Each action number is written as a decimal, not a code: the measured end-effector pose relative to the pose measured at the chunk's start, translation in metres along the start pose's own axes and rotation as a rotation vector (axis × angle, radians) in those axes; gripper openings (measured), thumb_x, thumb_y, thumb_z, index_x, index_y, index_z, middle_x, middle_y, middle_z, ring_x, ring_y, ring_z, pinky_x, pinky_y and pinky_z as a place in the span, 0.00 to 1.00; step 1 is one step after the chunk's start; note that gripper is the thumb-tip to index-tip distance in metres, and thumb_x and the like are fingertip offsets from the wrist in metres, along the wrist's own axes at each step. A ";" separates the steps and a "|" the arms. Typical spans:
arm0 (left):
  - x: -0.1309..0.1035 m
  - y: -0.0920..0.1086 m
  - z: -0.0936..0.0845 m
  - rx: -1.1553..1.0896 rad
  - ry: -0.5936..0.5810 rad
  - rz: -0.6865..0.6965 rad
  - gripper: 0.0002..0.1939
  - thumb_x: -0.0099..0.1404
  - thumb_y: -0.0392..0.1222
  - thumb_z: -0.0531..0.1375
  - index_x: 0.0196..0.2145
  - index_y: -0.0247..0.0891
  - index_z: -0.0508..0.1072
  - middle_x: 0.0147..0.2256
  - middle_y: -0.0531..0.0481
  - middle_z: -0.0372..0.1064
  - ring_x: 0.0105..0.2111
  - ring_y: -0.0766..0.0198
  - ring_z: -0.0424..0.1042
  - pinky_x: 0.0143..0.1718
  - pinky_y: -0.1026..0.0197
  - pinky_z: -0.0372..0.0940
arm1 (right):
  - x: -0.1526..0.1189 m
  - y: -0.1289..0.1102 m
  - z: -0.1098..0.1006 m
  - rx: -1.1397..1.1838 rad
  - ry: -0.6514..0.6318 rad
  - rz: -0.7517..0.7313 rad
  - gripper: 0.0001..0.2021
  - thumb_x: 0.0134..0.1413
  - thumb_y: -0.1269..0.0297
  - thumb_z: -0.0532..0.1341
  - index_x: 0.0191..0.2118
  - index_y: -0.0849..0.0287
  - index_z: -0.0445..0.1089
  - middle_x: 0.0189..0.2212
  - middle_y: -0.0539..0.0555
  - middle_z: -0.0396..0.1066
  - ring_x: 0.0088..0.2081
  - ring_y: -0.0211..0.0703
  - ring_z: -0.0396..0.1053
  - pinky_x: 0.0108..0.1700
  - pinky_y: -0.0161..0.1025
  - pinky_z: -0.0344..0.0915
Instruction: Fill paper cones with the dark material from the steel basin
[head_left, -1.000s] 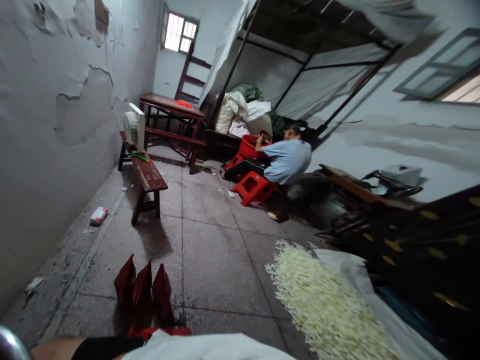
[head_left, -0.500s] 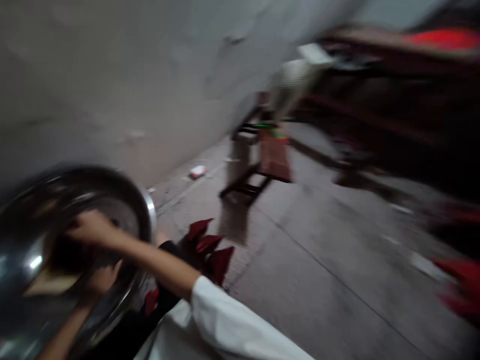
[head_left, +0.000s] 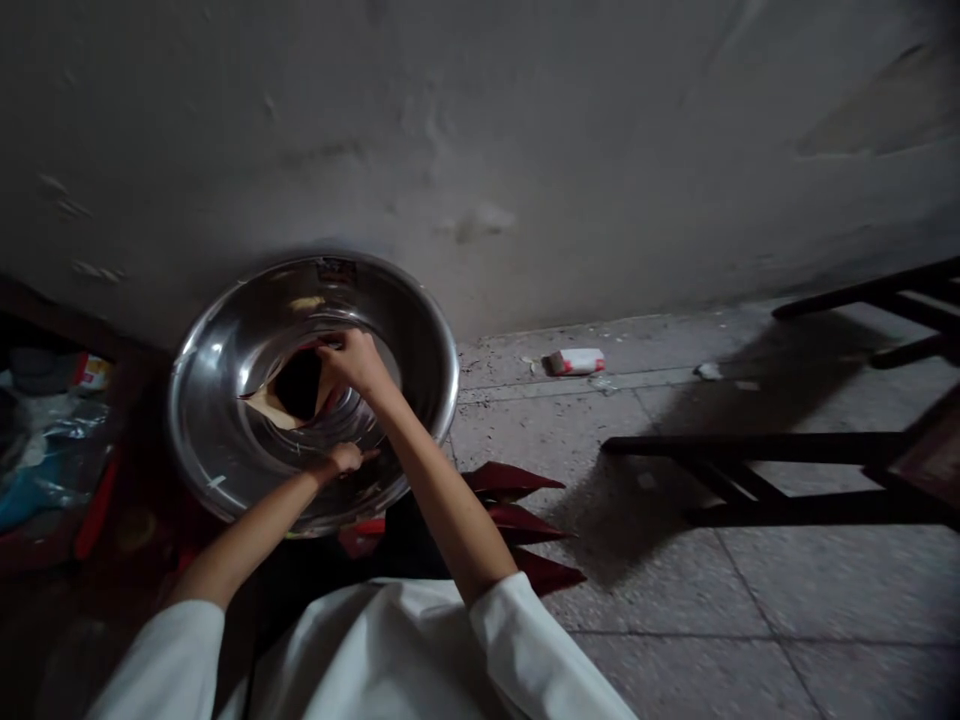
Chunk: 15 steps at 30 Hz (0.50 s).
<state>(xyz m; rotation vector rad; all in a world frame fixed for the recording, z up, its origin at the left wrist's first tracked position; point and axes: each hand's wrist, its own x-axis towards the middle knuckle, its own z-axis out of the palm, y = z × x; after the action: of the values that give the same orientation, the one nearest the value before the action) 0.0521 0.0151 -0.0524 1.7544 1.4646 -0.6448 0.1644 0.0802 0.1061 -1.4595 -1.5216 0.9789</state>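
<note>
A large shiny metal basin (head_left: pixel 196 400) stands before me by the wall. Inside it lies a dark piece with tan, angular edges (head_left: pixel 271 408); its exact kind is unclear in the dim light. My right hand (head_left: pixel 354 360) reaches over the basin, thumb and fingers pinched at the upper right edge of that piece, where some red shows. Low over the near inside of the basin is my left hand (head_left: pixel 346 458), one finger stretched to the right, holding nothing I can see. Dark red pointed pieces (head_left: pixel 517 520) stick out beside my lap.
A white and red small packet (head_left: pixel 577 361) lies on the tiled floor along the grey wall (head_left: pixel 585 180). Dark wooden stool legs (head_left: pixel 757 447) extend in from the right. At the left are clear plastic bags (head_left: pixel 67 450) and a red edge.
My view has swung left, so the basin sits nearer the middle and the stool is at the right edge. Both hands remain in the basin; the earlier picture is blurred.
</note>
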 end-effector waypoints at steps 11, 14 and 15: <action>-0.020 -0.019 0.021 -0.068 0.058 -0.020 0.12 0.72 0.48 0.60 0.41 0.36 0.74 0.40 0.48 0.73 0.41 0.61 0.74 0.45 0.55 0.70 | -0.001 -0.001 0.007 0.009 0.030 0.039 0.13 0.58 0.69 0.60 0.43 0.56 0.81 0.45 0.57 0.80 0.50 0.47 0.76 0.50 0.35 0.67; -0.026 -0.015 0.012 -0.154 0.079 0.005 0.12 0.71 0.44 0.60 0.31 0.36 0.71 0.32 0.52 0.69 0.34 0.64 0.71 0.39 0.59 0.67 | -0.002 -0.001 0.005 0.017 0.028 0.043 0.13 0.58 0.68 0.60 0.44 0.56 0.81 0.45 0.57 0.80 0.49 0.48 0.76 0.49 0.35 0.67; -0.031 -0.013 0.008 -0.195 0.092 0.019 0.14 0.71 0.42 0.59 0.27 0.36 0.68 0.29 0.53 0.67 0.32 0.65 0.70 0.38 0.60 0.65 | -0.003 0.000 0.005 0.023 0.022 0.041 0.13 0.58 0.68 0.60 0.44 0.56 0.81 0.45 0.56 0.80 0.49 0.48 0.76 0.49 0.35 0.67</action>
<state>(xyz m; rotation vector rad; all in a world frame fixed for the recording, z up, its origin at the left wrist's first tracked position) 0.0331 -0.0091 -0.0364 1.6623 1.5176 -0.4006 0.1604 0.0773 0.1041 -1.4866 -1.4654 0.9983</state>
